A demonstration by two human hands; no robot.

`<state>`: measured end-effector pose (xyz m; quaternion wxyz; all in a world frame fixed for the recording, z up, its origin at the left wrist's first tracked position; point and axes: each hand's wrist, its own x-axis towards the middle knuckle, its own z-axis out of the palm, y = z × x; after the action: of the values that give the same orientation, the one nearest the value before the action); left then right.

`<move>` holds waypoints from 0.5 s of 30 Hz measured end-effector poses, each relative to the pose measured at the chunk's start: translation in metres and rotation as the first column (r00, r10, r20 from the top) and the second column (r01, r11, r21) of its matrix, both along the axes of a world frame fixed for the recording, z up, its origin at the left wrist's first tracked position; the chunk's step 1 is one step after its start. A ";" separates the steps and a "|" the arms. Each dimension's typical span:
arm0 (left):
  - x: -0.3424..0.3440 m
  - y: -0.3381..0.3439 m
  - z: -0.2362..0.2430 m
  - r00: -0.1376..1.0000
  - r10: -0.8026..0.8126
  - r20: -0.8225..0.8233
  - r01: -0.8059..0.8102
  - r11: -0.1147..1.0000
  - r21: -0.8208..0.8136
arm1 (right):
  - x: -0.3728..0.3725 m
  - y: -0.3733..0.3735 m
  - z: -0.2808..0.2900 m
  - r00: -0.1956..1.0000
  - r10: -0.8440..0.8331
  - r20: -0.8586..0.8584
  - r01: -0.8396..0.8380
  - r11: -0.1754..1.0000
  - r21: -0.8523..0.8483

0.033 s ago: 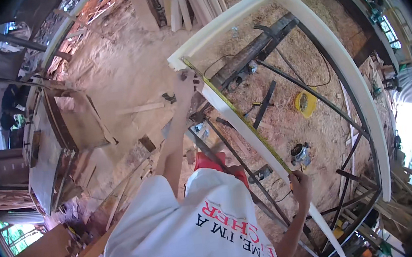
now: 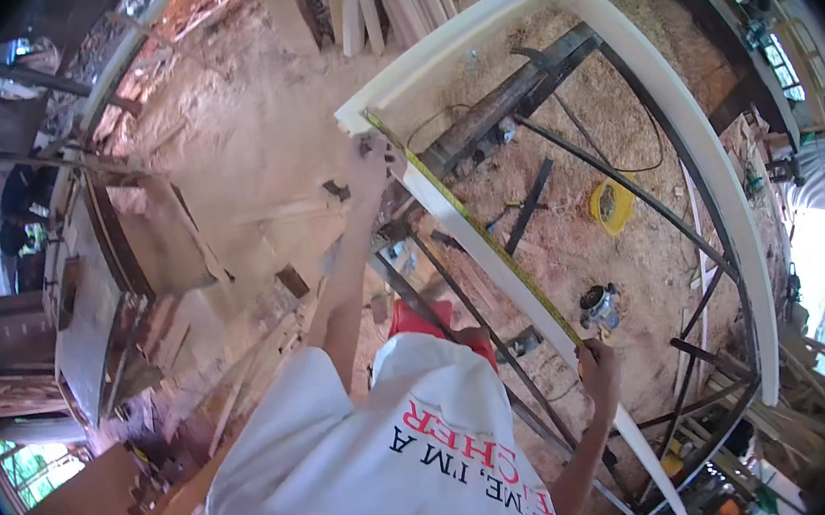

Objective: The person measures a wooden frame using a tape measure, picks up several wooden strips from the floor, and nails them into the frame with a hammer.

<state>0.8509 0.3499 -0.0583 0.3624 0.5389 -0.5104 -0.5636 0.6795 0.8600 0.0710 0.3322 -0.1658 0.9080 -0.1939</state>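
Yellow tape measure (image 2: pixel 474 221) stretched along the near rail of the white wooden frame (image 2: pixel 716 175), my left hand (image 2: pixel 367 162) pinching its end near the frame's corner, my right hand (image 2: pixel 596 361) gripping the tape farther down the same rail

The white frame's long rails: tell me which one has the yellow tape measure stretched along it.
It is the near rail, the one both hands touch: left hand at the corner end, right hand further down. The tape measure runs between them; the far curved rail is bare.
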 end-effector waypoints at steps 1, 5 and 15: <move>0.002 -0.001 -0.002 0.997 0.025 0.080 -0.025 1.000 -0.006 | -0.006 -0.001 -0.006 0.999 0.036 0.034 -0.036 0.999 -0.002; 0.018 -0.006 -0.022 0.967 0.186 0.174 -0.146 0.964 -0.221 | -0.019 0.007 -0.012 0.987 0.034 0.156 -0.029 0.999 -0.040; 0.036 -0.070 -0.059 0.986 0.157 -0.063 -0.161 0.984 -0.074 | 0.004 -0.027 -0.016 0.985 0.061 0.159 -0.039 0.989 -0.139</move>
<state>0.8872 0.2798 -0.1178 0.4414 0.5472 -0.4770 -0.5275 0.6831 0.8332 0.0545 0.3979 -0.1945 0.8581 -0.2598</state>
